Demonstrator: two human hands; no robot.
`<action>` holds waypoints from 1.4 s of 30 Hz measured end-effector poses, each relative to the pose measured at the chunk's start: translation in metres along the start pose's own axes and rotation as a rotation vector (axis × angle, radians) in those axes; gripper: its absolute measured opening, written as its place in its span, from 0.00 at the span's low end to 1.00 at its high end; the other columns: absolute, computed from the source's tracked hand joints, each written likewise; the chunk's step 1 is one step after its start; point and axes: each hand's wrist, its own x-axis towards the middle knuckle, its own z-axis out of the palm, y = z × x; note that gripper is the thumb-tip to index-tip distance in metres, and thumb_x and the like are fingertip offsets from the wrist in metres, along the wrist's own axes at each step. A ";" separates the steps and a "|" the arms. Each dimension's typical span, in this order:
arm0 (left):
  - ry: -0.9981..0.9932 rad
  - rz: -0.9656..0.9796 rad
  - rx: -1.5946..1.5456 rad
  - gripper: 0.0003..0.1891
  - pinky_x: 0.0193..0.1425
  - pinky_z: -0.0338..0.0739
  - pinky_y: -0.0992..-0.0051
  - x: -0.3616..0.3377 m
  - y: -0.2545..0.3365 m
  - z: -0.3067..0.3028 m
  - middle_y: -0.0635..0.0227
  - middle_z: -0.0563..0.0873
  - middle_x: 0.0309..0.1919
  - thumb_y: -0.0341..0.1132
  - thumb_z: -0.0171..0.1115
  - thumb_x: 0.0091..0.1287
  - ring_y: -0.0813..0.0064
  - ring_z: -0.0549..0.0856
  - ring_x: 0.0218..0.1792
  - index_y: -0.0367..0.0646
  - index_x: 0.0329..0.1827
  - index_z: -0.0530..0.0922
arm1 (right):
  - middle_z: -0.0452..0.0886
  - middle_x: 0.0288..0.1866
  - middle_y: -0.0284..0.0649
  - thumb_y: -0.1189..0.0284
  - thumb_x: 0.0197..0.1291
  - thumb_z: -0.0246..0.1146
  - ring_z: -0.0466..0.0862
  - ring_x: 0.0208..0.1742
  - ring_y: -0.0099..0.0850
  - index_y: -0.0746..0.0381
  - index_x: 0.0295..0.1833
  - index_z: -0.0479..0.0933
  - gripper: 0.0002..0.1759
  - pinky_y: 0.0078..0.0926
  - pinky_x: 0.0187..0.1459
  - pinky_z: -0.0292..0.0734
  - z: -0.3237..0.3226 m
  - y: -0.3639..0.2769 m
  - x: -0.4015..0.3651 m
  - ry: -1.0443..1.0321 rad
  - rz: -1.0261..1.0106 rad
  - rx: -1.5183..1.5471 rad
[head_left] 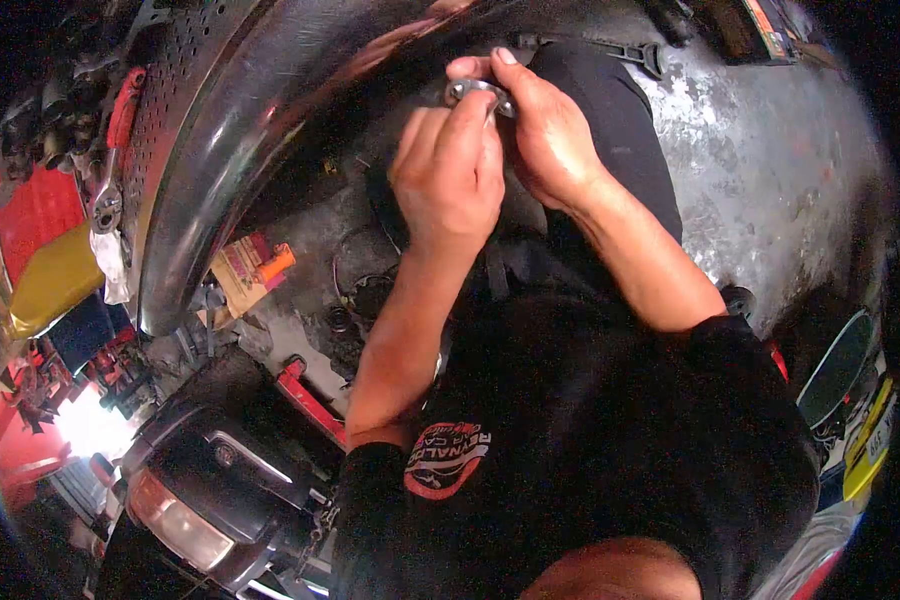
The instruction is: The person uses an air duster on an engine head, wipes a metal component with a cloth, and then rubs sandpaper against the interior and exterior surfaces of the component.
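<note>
Both hands meet near the top of the head view around a small silvery metal part [483,88] with rounded ends and what look like bolt holes. My left hand [445,175] is closed, its thumb and fingers pinching the near side of the part. From the other side, my right hand [550,130] grips it with curled fingers, the thumb pointing up. Fingers hide much of the part, so its full shape cannot be made out. Below the hands are my dark trousers [610,130] and a dim, cluttered patch of floor.
A large glossy black curved panel [270,110] runs along the left. Beyond it lies a ratchet with a red handle [122,115]. Cardboard with an orange object [275,262] sits lower left, above a dark vehicle's headlight [180,520]. A long dark tool [620,50] lies on the grey floor [730,160].
</note>
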 end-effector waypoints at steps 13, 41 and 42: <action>0.231 -0.094 -0.079 0.10 0.44 0.77 0.65 -0.007 0.011 -0.036 0.58 0.85 0.39 0.21 0.61 0.63 0.59 0.83 0.38 0.36 0.46 0.81 | 0.80 0.37 0.41 0.49 0.76 0.43 0.70 0.23 0.23 0.66 0.55 0.73 0.29 0.21 0.30 0.67 -0.011 -0.007 -0.010 -0.201 0.055 -0.109; 0.141 -0.135 -0.259 0.10 0.42 0.79 0.68 0.008 0.005 -0.040 0.61 0.86 0.37 0.22 0.68 0.55 0.62 0.84 0.38 0.38 0.41 0.83 | 0.65 0.21 0.29 0.57 0.68 0.42 0.59 0.19 0.22 0.61 0.43 0.72 0.20 0.22 0.24 0.57 -0.009 -0.021 -0.008 -0.239 0.316 -0.200; 0.138 -0.132 -0.271 0.10 0.42 0.79 0.68 0.010 0.004 -0.041 0.61 0.86 0.37 0.22 0.69 0.55 0.62 0.84 0.38 0.38 0.40 0.83 | 0.63 0.20 0.28 0.58 0.68 0.41 0.58 0.19 0.21 0.61 0.43 0.72 0.19 0.22 0.23 0.56 -0.009 -0.023 -0.007 -0.263 0.311 -0.244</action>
